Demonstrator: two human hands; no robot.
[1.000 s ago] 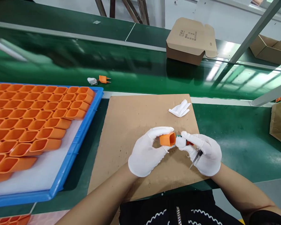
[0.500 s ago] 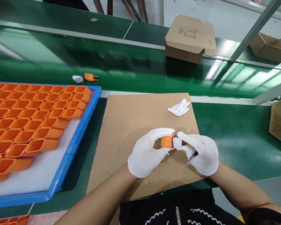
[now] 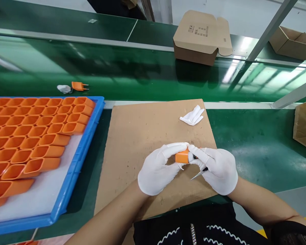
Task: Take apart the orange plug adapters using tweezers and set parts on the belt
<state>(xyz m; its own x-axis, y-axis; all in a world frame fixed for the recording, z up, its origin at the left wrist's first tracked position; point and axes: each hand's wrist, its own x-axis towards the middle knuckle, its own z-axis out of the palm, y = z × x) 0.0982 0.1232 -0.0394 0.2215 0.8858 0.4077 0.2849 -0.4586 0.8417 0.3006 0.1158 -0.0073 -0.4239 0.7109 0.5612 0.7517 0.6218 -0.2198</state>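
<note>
My left hand [image 3: 158, 168], in a white glove, is closed around an orange plastic housing [image 3: 181, 157] with its open end toward the right. The gloved fingertips of my right hand [image 3: 216, 166] pinch at that open end, against a white wrapped part [image 3: 191, 157] that is partly inside the housing. My fingers hide most of this part. Metal tweezers [image 3: 199, 174] are tucked in my right hand, with their tips pointing down to the left. Both hands are above a cardboard sheet [image 3: 132, 136].
A blue tray [image 3: 78, 170] with rows of orange housings [image 3: 38, 134] stands on the left. Behind it, an orange plug [image 3: 78, 86] and a white lump [image 3: 64, 89] lie on a green surface. A crumpled white cloth [image 3: 193, 115] lies on the cardboard. Cardboard boxes [image 3: 201, 37] stand behind and right.
The white part has gone further into the orange housing, and my hands are closer together. The tweezers have turned slightly. The plug and white lump behind the tray have shifted left.
</note>
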